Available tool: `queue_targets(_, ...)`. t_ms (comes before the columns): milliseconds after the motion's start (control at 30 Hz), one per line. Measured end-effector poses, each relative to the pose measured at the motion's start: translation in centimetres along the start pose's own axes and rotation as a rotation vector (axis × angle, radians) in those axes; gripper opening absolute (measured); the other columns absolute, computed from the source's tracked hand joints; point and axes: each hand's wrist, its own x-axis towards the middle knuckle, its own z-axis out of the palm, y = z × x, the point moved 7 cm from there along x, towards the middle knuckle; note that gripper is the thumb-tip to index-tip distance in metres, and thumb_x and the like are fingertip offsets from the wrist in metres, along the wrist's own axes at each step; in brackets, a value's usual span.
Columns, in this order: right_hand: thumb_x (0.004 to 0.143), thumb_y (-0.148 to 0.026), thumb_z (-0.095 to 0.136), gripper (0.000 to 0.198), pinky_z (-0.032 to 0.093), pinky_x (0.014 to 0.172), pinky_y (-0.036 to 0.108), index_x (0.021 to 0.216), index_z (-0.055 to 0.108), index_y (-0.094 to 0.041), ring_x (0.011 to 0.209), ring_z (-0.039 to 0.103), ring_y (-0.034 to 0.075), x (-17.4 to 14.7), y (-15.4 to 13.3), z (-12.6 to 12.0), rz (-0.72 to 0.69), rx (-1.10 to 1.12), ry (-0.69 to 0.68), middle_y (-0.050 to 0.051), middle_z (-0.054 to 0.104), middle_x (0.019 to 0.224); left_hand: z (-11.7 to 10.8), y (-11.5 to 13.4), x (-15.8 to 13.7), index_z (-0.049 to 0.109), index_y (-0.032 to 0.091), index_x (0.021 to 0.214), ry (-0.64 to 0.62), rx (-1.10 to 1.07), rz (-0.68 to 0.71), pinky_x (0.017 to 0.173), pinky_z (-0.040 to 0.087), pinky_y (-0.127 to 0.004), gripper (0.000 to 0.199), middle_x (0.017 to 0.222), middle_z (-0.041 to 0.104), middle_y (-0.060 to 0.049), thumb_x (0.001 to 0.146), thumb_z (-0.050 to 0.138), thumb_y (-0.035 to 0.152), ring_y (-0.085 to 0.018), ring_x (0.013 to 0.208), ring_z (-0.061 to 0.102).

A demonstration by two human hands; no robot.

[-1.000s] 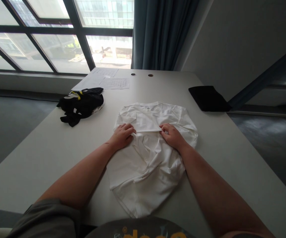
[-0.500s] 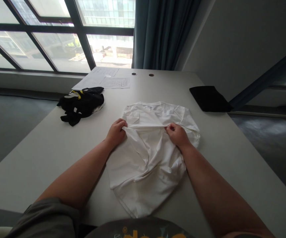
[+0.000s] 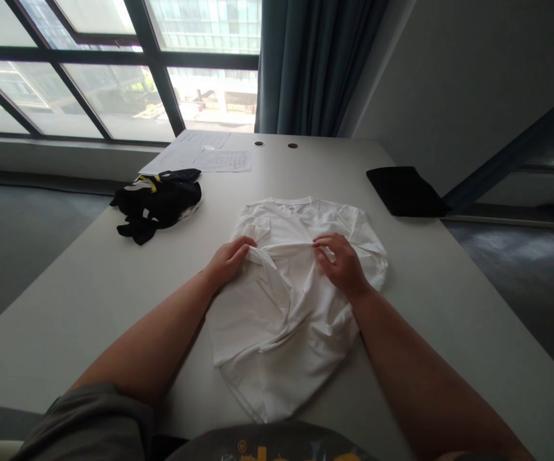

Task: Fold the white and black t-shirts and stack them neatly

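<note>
Two bare hands rest on a white shirt (image 3: 296, 301), which lies front up on the desk (image 3: 114, 301), collar (image 3: 300, 202) at the far end and loose folds at the near end. The left hand (image 3: 231, 259), at the shirt's left edge about midway along, is nearly closed, its thumb and fingers apparently pinching a raised lip of the cloth. The right hand (image 3: 339, 262), just right of the shirt's centre line, is half curled, a gap showing between thumb and forefinger; its fingertips meet the end of a crosswise fold, though whether they grip it cannot be told. Beyond the shirt to its left lies a black cloth bundle (image 3: 162, 202); beyond it to its right, a flat black item (image 3: 404, 191).

Handling, as judged from the drape: the fabric is probably light, soft and limp, with no stiffness to hold a crease, so a pull at one point would likely drag wrinkles across the rest. It seems neither fragile nor especially slippery. The surest holds would be paired pinches at opposite ends of the crosswise fold, level with each other, or at the shirt's shoulder corners, either side of the collar.
</note>
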Motion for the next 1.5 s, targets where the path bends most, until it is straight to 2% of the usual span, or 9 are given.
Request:
queue_targets(133,0.095,-0.04,0.068,0.03,0.049,0.108,0.044,0.121,0.072,-0.025,0.12,0.062,0.027,-1.6,-3.8,4.6,-0.197,0.137,-0.463,0.01,0.068,0.125,0.1,-0.2,0.1,0.067,0.024,0.12,0.027,-0.024,-0.046,0.101,0.051,-0.033,0.052,0.111,0.079,-0.004,0.105,0.033,0.059,-0.022,0.105,0.07)
queue_targets(200,0.09,-0.04,0.076,0.039,0.047,0.111,0.044,0.126,0.071,-0.025,0.123,0.06,0.028,-2.3,-4.1,6.1,-0.219,0.13,-0.598,0.011,0.066,0.13,0.3,-0.3,0.1,0.066,0.026,0.124,0.034,-0.021,-0.08,0.102,0.05,-0.033,0.049,0.113,0.08,-0.002,0.105,0.034,0.058,-0.022,0.106,0.071)
queue_targets(433,0.086,-0.035,0.082,0.04,0.046,0.109,0.039,0.123,0.072,-0.024,0.122,0.061,0.026,-2.5,-4.1,6.1,-0.215,0.096,-0.745,0.009,0.065,0.13,0.6,0.3,0.2,0.072,0.023,0.111,0.021,0.076,-0.014,0.107,0.051,-0.037,0.051,0.114,0.078,-0.004,0.106,0.03,0.052,-0.022,0.109,0.071)
queue_targets(633,0.087,-0.028,0.078,0.023,0.05,0.087,0.032,0.108,0.074,-0.021,0.093,0.067,0.023,-3.4,-7.0,7.1,-0.25,0.04,-0.856,0.005,0.071,0.1,1.2,2.1,0.0,0.071,0.024,0.11,-0.051,0.291,0.137,0.134,0.019,-0.046,0.047,0.107,0.08,0.0,0.107,0.028,0.041,-0.017,0.107,0.073)
queue_targets(900,0.094,-0.034,0.068,0.022,0.046,0.079,0.03,0.113,0.071,-0.022,0.095,0.069,0.025,-4.9,-10.8,7.3,-0.182,-0.136,-1.017,0.007,0.074,0.107,1.3,2.4,0.1,0.073,0.023,0.114,-0.118,0.441,0.161,0.135,0.017,-0.05,0.051,0.105,0.081,-0.003,0.107,0.028,0.044,-0.019,0.104,0.076)
queue_targets(1100,0.096,-0.041,0.066,0.019,0.035,0.067,0.028,0.1,0.066,-0.022,0.078,0.062,0.019,-7.6,-13.8,8.7,-0.295,-0.041,-1.16,0.002,0.071,0.091,1.6,2.8,0.2,0.073,0.026,0.116,-0.158,0.519,0.173,0.134,0.017,-0.052,0.049,0.103,0.081,-0.001,0.107,0.03,0.046,-0.019,0.103,0.076)
queue_targets(1300,0.095,-0.036,0.069,0.016,0.033,0.064,0.025,0.094,0.064,-0.021,0.072,0.055,0.014,-8.3,-14.4,10.1,-0.236,0.116,-1.173,-0.001,0.067,0.085,2.6,3.4,0.1,0.074,0.025,0.111,-0.114,0.665,0.128,0.133,0.019,-0.052,0.041,0.101,0.081,-0.002,0.107,0.037,0.042,-0.02,0.099,0.076)
queue_targets(1400,0.095,-0.027,0.068,0.007,0.04,0.07,0.024,0.095,0.067,-0.02,0.075,0.056,0.013,-7.4,-13.8,10.1,-0.181,0.267,-1.059,-0.001,0.068,0.086,3.2,3.4,-0.1,0.072,0.025,0.117,-0.106,0.677,0.123,0.132,0.02,-0.051,0.035,0.124,0.077,-0.005,0.105,0.043,0.041,-0.021,0.119,0.07)
queue_targets(1500,0.096,-0.023,0.066,0.004,0.046,0.078,0.027,0.097,0.068,-0.019,0.081,0.06,0.015,-5.9,-12.7,9.3,-0.161,0.36,-0.858,0.002,0.069,0.09,3.4,2.5,-0.2,0.065,0.024,0.136,-0.115,0.718,0.095,0.132,0.02,-0.053,0.043,0.153,0.06,-0.009,0.105,0.044,0.046,-0.025,0.143,0.054)
